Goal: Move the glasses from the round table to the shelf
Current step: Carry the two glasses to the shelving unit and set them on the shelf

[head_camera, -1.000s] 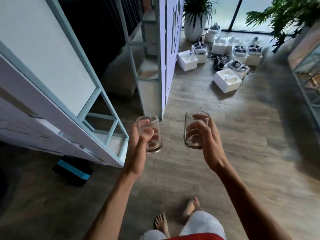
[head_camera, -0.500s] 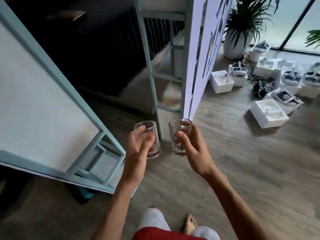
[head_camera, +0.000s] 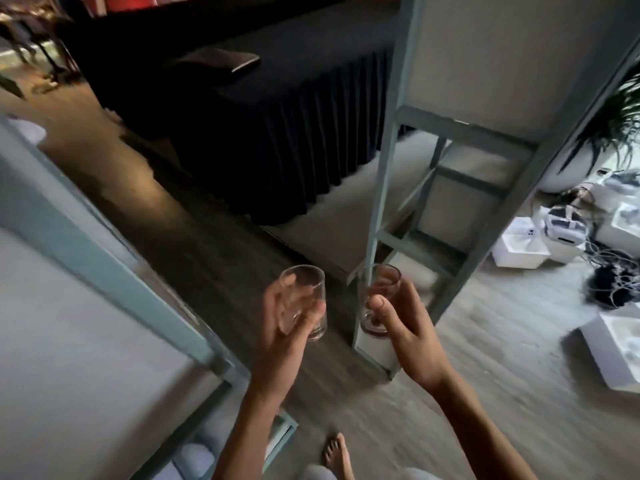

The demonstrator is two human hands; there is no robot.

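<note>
I carry two clear, empty drinking glasses upright in front of me. My left hand (head_camera: 282, 344) grips the left glass (head_camera: 304, 299), and my right hand (head_camera: 405, 336) grips the right glass (head_camera: 379, 296). The two glasses are a hand's width apart. A pale blue-framed shelf unit (head_camera: 104, 265) stretches along my left, its white top surface close below my left arm. A second blue-framed shelf unit (head_camera: 460, 202) stands just behind the right glass. The round table is out of view.
A long table with a dark pleated skirt (head_camera: 277, 140) fills the space ahead, a black flat item (head_camera: 225, 62) on top. White boxes, headsets and cables (head_camera: 554, 244) litter the wooden floor at right, near a potted plant (head_camera: 620, 126). My bare foot (head_camera: 337, 455) shows below.
My view has swung left and forward, so the dark skirted table now fills the middle. Both hands still hold their glasses, and the gap between the two shelf units is nearer.
</note>
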